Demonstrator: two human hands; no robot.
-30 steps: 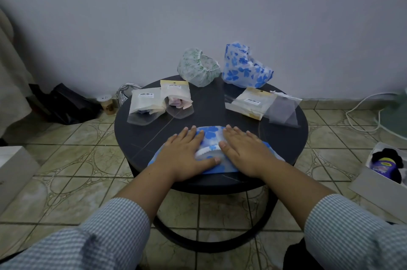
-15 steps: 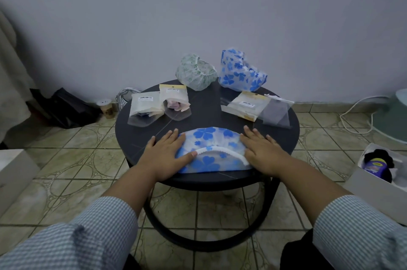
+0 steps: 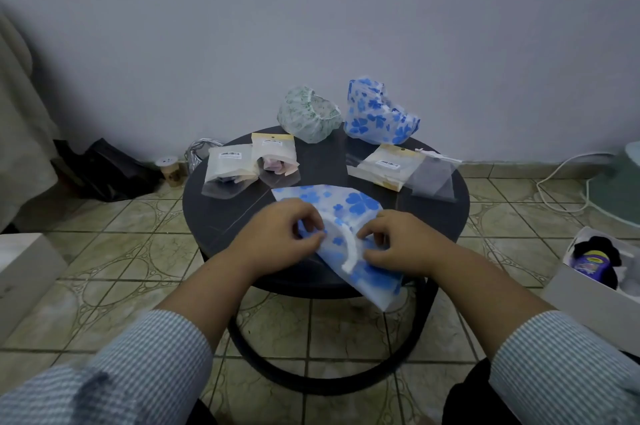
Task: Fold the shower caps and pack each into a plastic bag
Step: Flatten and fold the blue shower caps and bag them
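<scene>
A blue-flowered shower cap (image 3: 349, 208) lies flattened at the near side of the round black table (image 3: 450, 213), one corner hanging over the front edge. My left hand (image 3: 280, 234) pinches its left edge with curled fingers. My right hand (image 3: 398, 244) pinches the cap beside its white elastic band. At the back of the table stand a puffed green-patterned cap (image 3: 308, 114) and a puffed blue-flowered cap (image 3: 377, 116). Two filled plastic bags (image 3: 230, 166) (image 3: 275, 156) lie at the left. A stack of flat bags (image 3: 388, 165) and a clear empty bag (image 3: 433, 178) lie at the right.
A white box (image 3: 595, 289) holding a dark item and a blue jar sits on the tiled floor at the right. Another white box (image 3: 24, 268) is at the left. A black bag (image 3: 104, 171), a small cup (image 3: 170, 170) and a white cable (image 3: 561, 178) lie by the wall.
Both hands went from pressing flat on the cap to pinching it near the middle. The cap has turned, and one corner now hangs over the table's front edge.
</scene>
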